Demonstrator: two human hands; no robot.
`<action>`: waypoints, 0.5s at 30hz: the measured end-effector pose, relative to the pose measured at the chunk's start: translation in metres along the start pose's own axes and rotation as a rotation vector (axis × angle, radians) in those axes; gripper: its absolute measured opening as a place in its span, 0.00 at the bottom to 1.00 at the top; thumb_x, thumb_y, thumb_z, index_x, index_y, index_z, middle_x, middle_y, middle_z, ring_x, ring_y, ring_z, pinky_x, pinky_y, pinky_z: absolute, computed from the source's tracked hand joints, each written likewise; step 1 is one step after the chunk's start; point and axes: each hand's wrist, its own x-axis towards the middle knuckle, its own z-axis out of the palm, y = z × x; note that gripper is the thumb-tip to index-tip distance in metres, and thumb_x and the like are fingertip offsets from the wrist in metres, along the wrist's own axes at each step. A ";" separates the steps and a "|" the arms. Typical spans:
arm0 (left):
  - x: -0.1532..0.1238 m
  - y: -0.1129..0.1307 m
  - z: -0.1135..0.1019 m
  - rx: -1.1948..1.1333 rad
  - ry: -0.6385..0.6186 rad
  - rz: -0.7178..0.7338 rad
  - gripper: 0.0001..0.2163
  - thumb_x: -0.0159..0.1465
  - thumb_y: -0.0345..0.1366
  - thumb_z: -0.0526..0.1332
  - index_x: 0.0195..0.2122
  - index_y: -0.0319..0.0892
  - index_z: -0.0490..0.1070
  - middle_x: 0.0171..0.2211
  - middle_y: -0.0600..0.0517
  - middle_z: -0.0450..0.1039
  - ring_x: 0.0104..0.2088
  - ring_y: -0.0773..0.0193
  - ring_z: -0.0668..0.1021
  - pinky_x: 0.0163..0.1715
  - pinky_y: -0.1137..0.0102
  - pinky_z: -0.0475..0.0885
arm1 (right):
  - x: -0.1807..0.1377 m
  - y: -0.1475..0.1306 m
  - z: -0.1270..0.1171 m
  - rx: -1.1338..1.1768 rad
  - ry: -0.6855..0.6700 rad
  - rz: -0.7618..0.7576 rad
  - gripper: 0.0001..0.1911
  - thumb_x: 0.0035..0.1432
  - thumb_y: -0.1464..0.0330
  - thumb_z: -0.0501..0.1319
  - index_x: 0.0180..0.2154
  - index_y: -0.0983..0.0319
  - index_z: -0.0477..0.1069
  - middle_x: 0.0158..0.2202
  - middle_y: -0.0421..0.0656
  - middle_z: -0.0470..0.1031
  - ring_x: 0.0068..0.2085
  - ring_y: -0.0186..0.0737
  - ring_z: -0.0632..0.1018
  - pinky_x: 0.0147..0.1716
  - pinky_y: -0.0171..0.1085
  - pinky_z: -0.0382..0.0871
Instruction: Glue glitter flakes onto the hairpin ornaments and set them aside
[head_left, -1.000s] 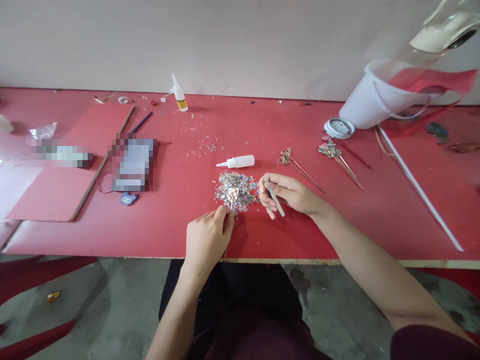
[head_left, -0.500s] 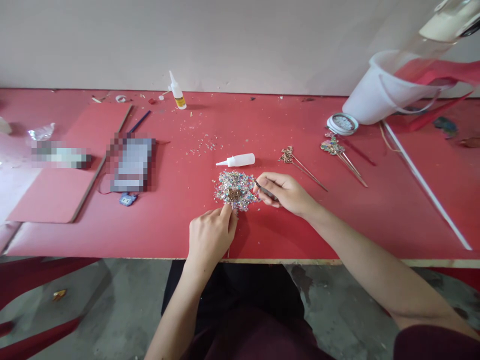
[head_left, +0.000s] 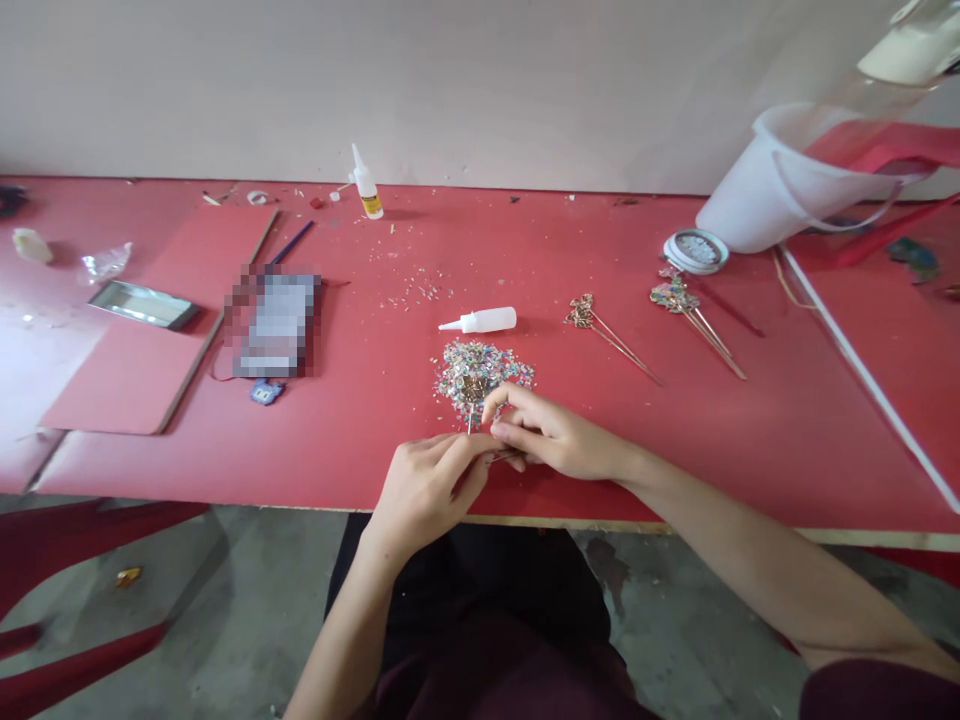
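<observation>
My left hand point(head_left: 427, 485) is closed in a pinch on the thin stem of a gold hairpin ornament point(head_left: 472, 392), whose head rests on a pile of small colourful sequins point(head_left: 480, 372). My right hand point(head_left: 551, 435) is closed too, its fingertips meeting the left hand's fingers at the stem; a thin dark tool tip, likely tweezers, shows between them. Just beyond the pile, a small white squeeze bottle point(head_left: 484, 321) lies on its side.
On the red table point(head_left: 675, 440) lie two finished hairpins point(head_left: 607, 335) point(head_left: 694, 312), a round tin point(head_left: 695, 251) and a tipped white bucket point(head_left: 780, 185) at right. A glue bottle point(head_left: 367, 188) stands at the back. A red board point(head_left: 150, 330), metal tray point(head_left: 142, 304) and blurred object point(head_left: 276, 324) are at left.
My right hand has drawn back from the sequin pile toward me and now meets the left hand at the pin's stem. The camera view shifted slightly.
</observation>
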 end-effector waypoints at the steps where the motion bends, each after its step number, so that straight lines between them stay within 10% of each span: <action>1: 0.000 0.000 0.000 0.008 -0.003 0.017 0.08 0.65 0.26 0.57 0.43 0.45 0.67 0.34 0.57 0.78 0.29 0.72 0.78 0.30 0.77 0.70 | 0.000 -0.001 0.000 -0.005 -0.014 -0.002 0.08 0.69 0.62 0.51 0.45 0.59 0.59 0.25 0.35 0.66 0.27 0.31 0.69 0.25 0.31 0.60; 15: -0.006 0.002 -0.001 0.106 -0.067 0.123 0.07 0.67 0.28 0.56 0.44 0.43 0.67 0.30 0.56 0.76 0.27 0.71 0.76 0.27 0.73 0.68 | 0.003 0.003 0.001 -0.077 -0.061 0.033 0.11 0.68 0.61 0.52 0.44 0.60 0.66 0.23 0.34 0.66 0.25 0.30 0.70 0.27 0.32 0.64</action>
